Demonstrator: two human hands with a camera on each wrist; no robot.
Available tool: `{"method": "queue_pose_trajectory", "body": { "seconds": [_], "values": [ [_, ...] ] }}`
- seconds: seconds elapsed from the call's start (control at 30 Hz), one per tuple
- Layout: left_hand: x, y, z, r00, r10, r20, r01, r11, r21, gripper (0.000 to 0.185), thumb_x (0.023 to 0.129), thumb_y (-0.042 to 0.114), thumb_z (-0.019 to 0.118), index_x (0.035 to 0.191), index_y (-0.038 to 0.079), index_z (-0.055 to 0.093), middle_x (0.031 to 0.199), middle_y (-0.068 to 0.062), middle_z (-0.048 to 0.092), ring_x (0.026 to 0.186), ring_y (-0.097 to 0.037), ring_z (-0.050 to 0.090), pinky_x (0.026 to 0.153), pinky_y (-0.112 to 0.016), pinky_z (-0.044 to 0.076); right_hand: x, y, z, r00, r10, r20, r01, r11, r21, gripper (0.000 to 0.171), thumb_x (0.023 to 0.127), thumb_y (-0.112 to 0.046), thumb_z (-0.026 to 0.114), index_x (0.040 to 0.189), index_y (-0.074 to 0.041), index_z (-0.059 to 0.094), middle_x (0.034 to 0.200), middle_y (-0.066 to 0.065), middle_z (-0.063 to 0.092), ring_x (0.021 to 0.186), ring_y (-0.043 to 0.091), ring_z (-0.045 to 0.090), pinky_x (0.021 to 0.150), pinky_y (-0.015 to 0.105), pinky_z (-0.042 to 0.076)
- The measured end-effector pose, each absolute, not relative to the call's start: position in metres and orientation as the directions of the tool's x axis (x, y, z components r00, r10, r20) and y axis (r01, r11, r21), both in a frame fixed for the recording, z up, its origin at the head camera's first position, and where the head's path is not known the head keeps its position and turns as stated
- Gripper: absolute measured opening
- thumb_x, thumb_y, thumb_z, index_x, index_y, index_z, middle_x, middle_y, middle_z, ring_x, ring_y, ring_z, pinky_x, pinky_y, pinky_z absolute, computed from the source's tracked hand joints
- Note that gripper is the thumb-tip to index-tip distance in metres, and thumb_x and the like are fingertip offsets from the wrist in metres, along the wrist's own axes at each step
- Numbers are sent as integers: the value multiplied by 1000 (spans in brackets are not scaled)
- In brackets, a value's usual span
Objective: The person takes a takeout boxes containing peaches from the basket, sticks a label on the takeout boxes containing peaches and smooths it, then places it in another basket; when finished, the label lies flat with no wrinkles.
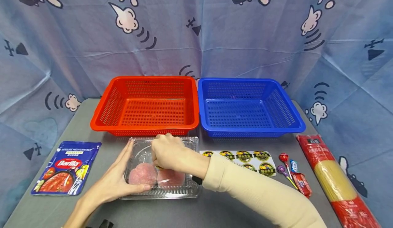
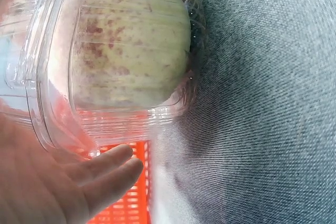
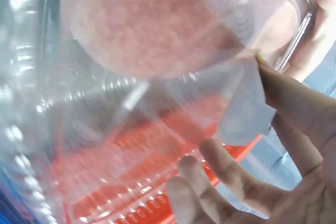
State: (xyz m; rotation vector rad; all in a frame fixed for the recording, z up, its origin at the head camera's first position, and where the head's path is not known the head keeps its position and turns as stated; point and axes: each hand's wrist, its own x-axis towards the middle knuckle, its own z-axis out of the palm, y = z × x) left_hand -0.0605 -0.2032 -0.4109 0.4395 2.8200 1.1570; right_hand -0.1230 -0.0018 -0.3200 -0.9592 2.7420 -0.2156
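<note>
A clear plastic fruit box [image 1: 191, 187] with peaches [image 1: 142, 175] inside lies at the table's middle, its lid down. My left hand [image 1: 115, 180] rests along the box's left side, thumb across the front of the lid and fingers stretched toward the back corner. In the left wrist view, one pale green, red-speckled peach [image 2: 131, 40] shows through the wall. Above the lid, my right hand [image 1: 169, 153] bends down with curled fingers. Its thumb and forefinger pinch a small sticker [image 1: 159, 167], mostly hidden, against the lid; a yellowish edge shows in the right wrist view.
Behind the box stand a red basket [image 1: 144, 129] and a blue basket [image 1: 251, 132]. A sticker sheet [image 1: 244, 156] lies right of the box, partly under the right sleeve. Further right are lollipops [image 1: 284, 158], small candy packets [image 1: 302, 183] and spaghetti [image 1: 336, 180]. A Barilla pouch [image 1: 67, 168] lies left.
</note>
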Motion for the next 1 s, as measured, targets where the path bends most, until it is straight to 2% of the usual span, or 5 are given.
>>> {"method": "queue_pose_trajectory", "body": {
  "seconds": [0.2,0.37,0.57,0.77,1.0],
  "values": [
    [-60,-202,-410,-958,282,47,235,682,692,141,66,52,93,166,24,-2,174,-15,5,154,-48,24,114,-71,32,-123,-7,-316,-771,-592,-235,-576,806,-138,10,82,-31,86,79,-24,80,98,-4,74,86,18,71,65,33,59],
    [-60,-202,-410,-958,284,51,240,686,687,140,67,52,92,166,22,-2,174,-15,6,150,-46,34,112,-69,34,-124,-10,-316,-779,-572,-259,-559,819,-128,14,79,-35,88,82,-24,80,100,-4,73,88,17,71,68,35,59],
    [-61,-203,-409,-957,287,43,235,679,696,141,67,51,93,166,22,-3,174,-16,4,152,-48,29,113,-70,33,-125,-8,-317,-785,-563,-260,-553,825,-118,16,78,-38,88,84,-26,80,100,-4,72,90,19,70,72,36,60],
    [-60,-204,-408,-956,291,35,233,682,693,141,68,52,92,166,21,-5,173,-20,4,140,-47,47,110,-70,39,-128,-3,-317,-778,-562,-280,-551,825,-126,23,76,-40,90,95,-29,83,101,-4,71,93,19,69,75,39,60],
    [-60,-203,-408,-956,291,25,227,686,692,141,68,52,91,166,22,-6,173,-22,4,138,-45,48,110,-72,38,-129,5,-316,-773,-567,-283,-554,822,-133,33,71,-45,91,102,-34,83,104,-6,71,96,18,68,76,37,59]
  ]
}}
